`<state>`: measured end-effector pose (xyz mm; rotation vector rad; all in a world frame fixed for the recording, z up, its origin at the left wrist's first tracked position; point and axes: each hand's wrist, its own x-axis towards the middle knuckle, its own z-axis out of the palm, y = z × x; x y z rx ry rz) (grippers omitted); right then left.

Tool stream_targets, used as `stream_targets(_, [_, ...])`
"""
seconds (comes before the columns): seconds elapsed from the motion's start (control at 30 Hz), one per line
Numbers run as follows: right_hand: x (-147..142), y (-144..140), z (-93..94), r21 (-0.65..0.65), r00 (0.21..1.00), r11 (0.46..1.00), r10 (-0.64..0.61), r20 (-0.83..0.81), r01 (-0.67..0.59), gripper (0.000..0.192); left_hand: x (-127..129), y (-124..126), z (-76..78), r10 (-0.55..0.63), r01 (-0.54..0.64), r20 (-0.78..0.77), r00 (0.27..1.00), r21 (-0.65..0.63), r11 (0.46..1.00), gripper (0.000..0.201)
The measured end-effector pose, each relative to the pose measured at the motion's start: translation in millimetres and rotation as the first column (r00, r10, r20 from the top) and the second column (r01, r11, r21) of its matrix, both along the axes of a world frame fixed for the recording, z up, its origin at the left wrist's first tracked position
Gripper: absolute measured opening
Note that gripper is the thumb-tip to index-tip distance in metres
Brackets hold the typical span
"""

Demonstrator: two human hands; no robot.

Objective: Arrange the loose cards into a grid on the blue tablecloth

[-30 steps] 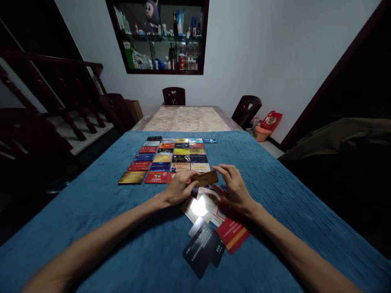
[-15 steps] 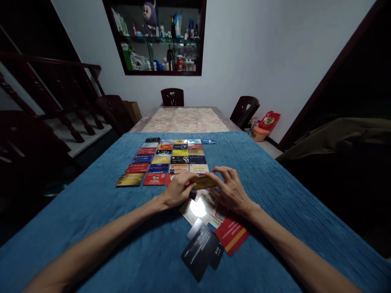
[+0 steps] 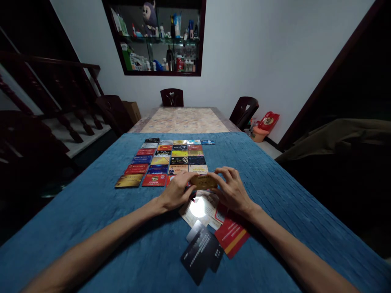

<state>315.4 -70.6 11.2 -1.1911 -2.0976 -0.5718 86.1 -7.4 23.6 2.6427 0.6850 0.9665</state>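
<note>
Between my two hands is a gold card [image 3: 204, 182], held up by its short ends just above the table. Thumb and fingers of my left hand [image 3: 179, 190] pinch its left end, and my right hand [image 3: 233, 190] pinches the right end. Below the hands lies a loose pile: a pale card [image 3: 191, 211] with a bright glare, a red card with an orange stripe [image 3: 232, 236] and a dark card [image 3: 197, 256]. Beyond my left hand, several cards are laid in neat columns, among them a gold card [image 3: 128, 180] and a red card [image 3: 154, 180]. My left hand partly hides the nearest row.
A blue cloth [image 3: 91, 203] covers the near part of the table; a patterned tabletop [image 3: 189, 119] shows beyond it. Dark wooden chairs [image 3: 172, 97] stand around the far end. A red bag [image 3: 269, 121] sits on an orange bin [image 3: 259, 134] at the right.
The gold card between my hands has tilted so that more of its face shows. Both hands stay in nearly the same place, and the cards on the table lie as before.
</note>
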Motion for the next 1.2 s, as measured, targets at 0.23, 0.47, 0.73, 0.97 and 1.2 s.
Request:
stream_targets(0.23, [4.8,-0.5,2.3,-0.029,1.000,0.999,-0.015,-0.003,0.015,0.043,1.1,-4.7,3.3,0.004,0.001,-0.028,1.000,0.161,0.987,0.043])
stream_targets(0.47, [8.3,0.4,6.8,-0.026,1.000,1.000,-0.007,0.007,0.008,0.042,0.3,-3.6,5.5,0.048,-0.021,-0.093,0.995,0.273,0.962,0.050])
stream_targets(0.73, [19.8,9.8,9.0,-0.119,0.999,0.992,0.050,0.017,-0.047,0.046,7.1,3.3,11.5,0.089,-0.024,-0.197,0.976,0.312,0.950,0.047])
stream_targets(0.97, [41.0,35.0,9.1,-0.179,0.996,0.980,0.090,0.012,-0.086,0.049,23.4,21.7,23.4,0.124,-0.026,-0.295,0.947,0.315,0.949,0.043])
stream_targets(1.2, [64.5,70.5,11.8,-0.243,0.990,0.963,0.092,-0.106,-0.115,0.047,47.5,60.6,28.3,0.094,-0.028,-0.300,0.949,0.217,0.976,0.032])
